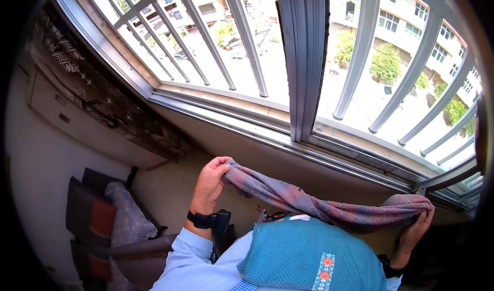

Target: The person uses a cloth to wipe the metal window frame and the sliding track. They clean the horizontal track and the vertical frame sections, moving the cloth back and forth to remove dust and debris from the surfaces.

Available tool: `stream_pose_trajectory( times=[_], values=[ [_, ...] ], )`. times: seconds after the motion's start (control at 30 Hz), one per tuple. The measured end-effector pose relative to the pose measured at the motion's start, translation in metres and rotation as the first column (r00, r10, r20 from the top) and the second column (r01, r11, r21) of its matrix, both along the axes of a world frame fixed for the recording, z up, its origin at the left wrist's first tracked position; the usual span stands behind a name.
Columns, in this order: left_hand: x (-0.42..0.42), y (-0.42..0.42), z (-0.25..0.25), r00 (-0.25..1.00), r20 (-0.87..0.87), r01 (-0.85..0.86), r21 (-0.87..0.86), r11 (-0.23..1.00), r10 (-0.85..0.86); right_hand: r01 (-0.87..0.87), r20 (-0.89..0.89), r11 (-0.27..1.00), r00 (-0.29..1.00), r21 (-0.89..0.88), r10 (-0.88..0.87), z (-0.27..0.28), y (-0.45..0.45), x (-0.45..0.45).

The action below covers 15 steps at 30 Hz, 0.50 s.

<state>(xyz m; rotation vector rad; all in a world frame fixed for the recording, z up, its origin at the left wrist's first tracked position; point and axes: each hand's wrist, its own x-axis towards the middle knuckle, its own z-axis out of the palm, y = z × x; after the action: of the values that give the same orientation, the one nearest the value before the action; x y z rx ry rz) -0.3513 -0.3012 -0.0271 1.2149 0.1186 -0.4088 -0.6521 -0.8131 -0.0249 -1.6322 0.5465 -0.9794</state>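
A striped terry towel point(301, 198) in grey and dull red stretches across in front of me, sagging a little in the middle. My left hand point(212, 179) pinches one end between thumb and fingers. Around the other end is my right hand point(418, 229), partly hidden by the bunched cloth. Both wrists carry black straps, and a dark device sits on the left one. Below the towel is the teal bib of an apron point(308, 248) over a light blue shirt.
Beyond the towel runs a sliding window's metal sill track point(231, 117), with a thick frame post point(303, 59) and outer bars point(247, 40). A patterned curtain point(112, 102) hangs at left. Below it stand a sofa point(142, 252) and a grey cushion point(129, 214).
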Motion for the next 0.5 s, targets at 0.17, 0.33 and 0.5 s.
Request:
stream_pose_trajectory(
  times=[0.17,0.33,0.5],
  values=[
    [0.019,0.003,0.031,0.982,0.111,-0.115,-0.295,0.948,0.154,-0.122,-0.034,0.984,0.992,-0.133,0.119,0.011,0.052,0.028],
    [0.020,0.002,0.045,0.968,0.228,-0.018,-0.362,0.932,0.107,-0.314,-0.202,0.941,0.937,-0.130,0.284,0.024,0.095,0.047],
    [0.018,-0.010,0.037,0.947,0.305,-0.040,-0.206,0.978,0.103,-0.335,-0.163,0.938,0.934,-0.087,0.319,0.030,0.105,0.059]
  ],
)
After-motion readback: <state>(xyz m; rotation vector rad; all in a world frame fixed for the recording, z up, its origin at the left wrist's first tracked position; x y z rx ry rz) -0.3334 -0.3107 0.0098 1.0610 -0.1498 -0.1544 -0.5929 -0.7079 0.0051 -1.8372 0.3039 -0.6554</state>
